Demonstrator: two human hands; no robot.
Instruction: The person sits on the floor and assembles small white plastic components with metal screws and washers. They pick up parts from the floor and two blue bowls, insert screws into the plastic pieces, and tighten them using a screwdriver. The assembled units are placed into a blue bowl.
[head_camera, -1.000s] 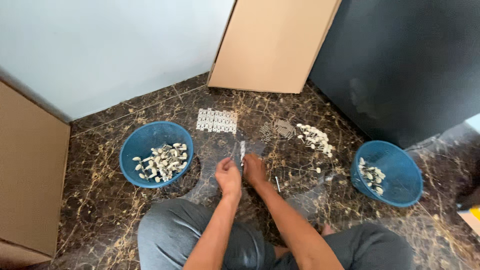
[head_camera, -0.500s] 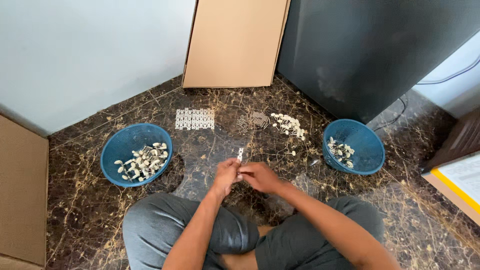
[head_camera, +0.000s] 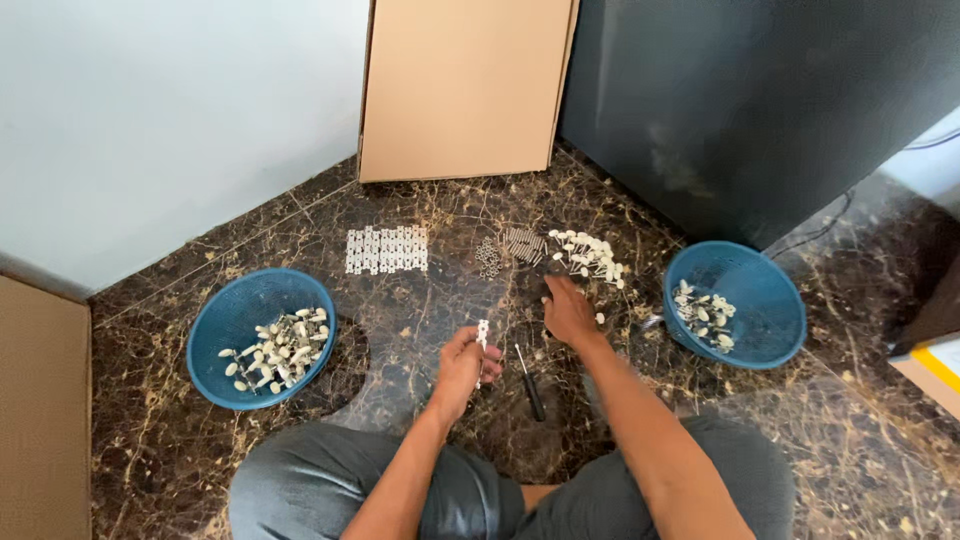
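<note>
Small white parts in both blue baskets (head_camera: 262, 340) too small to identify. Right hand (head_camera: 570, 312) palm hidden, fingertips unclear. Cardboard sheet (head_camera: 40, 420) cut off at left edge.

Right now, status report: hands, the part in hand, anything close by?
Left hand shut on small white strip. Right hand open, reaching at loose white pieces on floor. Screwdriver lies between the hands, untouched.
</note>
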